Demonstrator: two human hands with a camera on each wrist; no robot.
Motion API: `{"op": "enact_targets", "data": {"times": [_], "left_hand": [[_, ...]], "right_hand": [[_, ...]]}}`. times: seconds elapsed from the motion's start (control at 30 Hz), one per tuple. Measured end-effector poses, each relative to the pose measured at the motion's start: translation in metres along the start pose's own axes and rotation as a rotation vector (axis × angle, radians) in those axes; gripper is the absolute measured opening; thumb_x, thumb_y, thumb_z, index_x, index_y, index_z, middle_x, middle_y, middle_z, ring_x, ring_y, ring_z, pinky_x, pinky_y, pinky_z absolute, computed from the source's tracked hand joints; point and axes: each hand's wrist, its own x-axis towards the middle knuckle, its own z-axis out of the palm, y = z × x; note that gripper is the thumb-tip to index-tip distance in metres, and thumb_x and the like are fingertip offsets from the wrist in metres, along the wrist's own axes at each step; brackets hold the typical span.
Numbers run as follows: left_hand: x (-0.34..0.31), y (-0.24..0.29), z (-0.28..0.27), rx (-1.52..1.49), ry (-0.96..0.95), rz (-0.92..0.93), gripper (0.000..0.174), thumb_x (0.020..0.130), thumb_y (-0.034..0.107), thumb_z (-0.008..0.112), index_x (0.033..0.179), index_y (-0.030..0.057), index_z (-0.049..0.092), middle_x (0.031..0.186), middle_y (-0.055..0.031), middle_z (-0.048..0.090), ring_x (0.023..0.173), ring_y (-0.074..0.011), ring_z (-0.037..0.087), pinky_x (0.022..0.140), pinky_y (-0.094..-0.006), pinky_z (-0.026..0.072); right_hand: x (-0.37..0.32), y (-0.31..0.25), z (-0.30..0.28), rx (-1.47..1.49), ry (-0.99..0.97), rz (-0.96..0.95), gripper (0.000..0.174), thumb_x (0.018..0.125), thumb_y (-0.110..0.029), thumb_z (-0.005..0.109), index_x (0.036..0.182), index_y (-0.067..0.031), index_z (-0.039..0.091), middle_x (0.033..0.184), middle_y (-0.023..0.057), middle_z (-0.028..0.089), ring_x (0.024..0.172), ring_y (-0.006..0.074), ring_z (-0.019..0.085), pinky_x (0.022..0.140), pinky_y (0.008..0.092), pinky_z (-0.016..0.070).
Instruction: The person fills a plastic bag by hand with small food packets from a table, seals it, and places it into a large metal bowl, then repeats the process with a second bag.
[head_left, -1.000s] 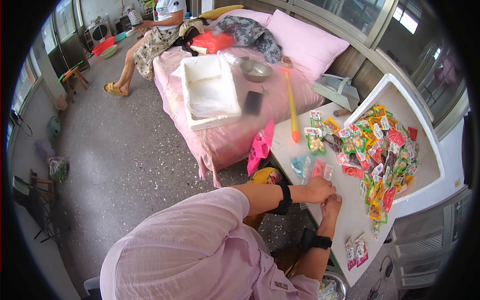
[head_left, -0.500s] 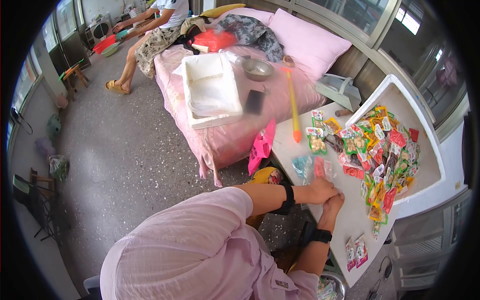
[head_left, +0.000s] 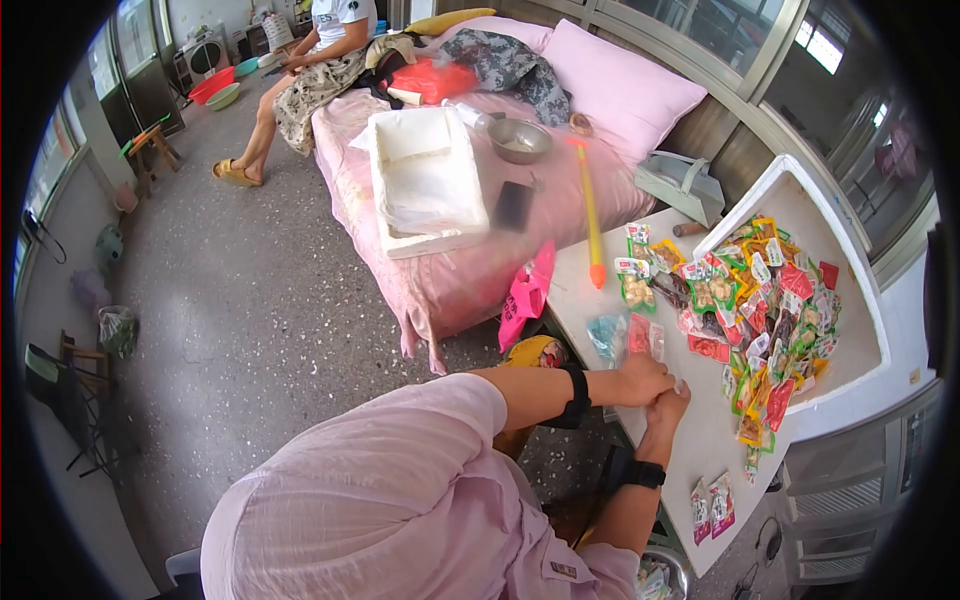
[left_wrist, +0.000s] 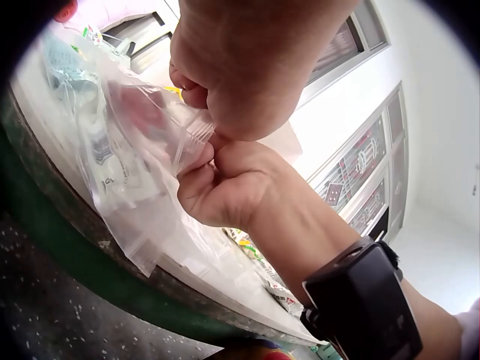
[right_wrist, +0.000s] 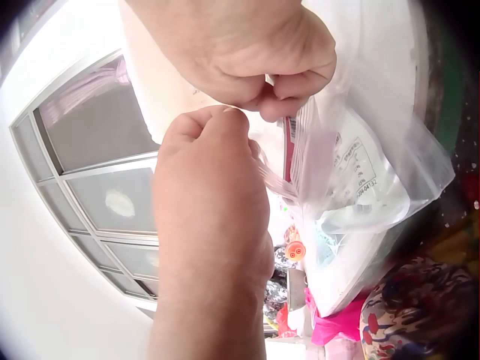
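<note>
Close together over the table's near edge, my left hand (head_left: 643, 380) and right hand (head_left: 668, 405) both pinch the ridged zip strip of a clear zip bag (left_wrist: 139, 217). Their curled fingers nearly meet, and the fingertips are partly hidden. Inside the bag, a whitish packet (right_wrist: 364, 169) with small print shows through the plastic. A red packet (left_wrist: 146, 105) with a barcode shows behind the strip. Beside the hands on the table lie a pinkish-red packet (head_left: 640, 333) and a light blue plastic packet (head_left: 606, 338).
Many snack packets (head_left: 755, 320) spill from a tilted white foam box (head_left: 880, 330) onto the table (head_left: 570, 290). Two pink packets (head_left: 712, 507) lie near its right end. A yellow inflatable stick (head_left: 590, 215) points over the back corner. A bed (head_left: 350, 200) carries another foam box (head_left: 425, 180).
My hands stay at the bag's zip strip with only slight shifts. In the background, a seated person reached an arm out half a second ago and has now drawn it back.
</note>
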Motion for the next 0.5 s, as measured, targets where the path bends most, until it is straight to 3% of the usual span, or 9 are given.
{"op": "enact_targets", "data": {"times": [0.17,0.5], "left_hand": [[0.001,-0.001,-0.001,-0.024,-0.011,0.020,0.012,0.061,0.019,0.053,0.068,0.0085,0.051,0.061,-0.0079,0.053,0.055,-0.0259,0.054,0.049,-0.0376,0.0420],[0.001,0.001,0.004,-0.002,0.000,0.032,0.012,0.063,0.018,0.050,0.066,0.0066,0.053,0.063,-0.0096,0.055,0.059,-0.0267,0.056,0.050,-0.0380,0.0443]], "right_hand": [[0.013,0.005,-0.013,0.056,0.053,-0.033,0.064,0.068,0.008,0.042,0.123,-0.0042,0.014,0.086,0.0182,0.048,0.066,0.0229,0.054,0.049,0.0294,0.0464],[0.012,0.013,-0.004,0.180,0.055,-0.036,0.067,0.067,0.004,0.056,0.120,-0.0014,0.016,0.091,0.0200,0.048,0.072,0.0273,0.056,0.057,0.0357,0.0498]]}}
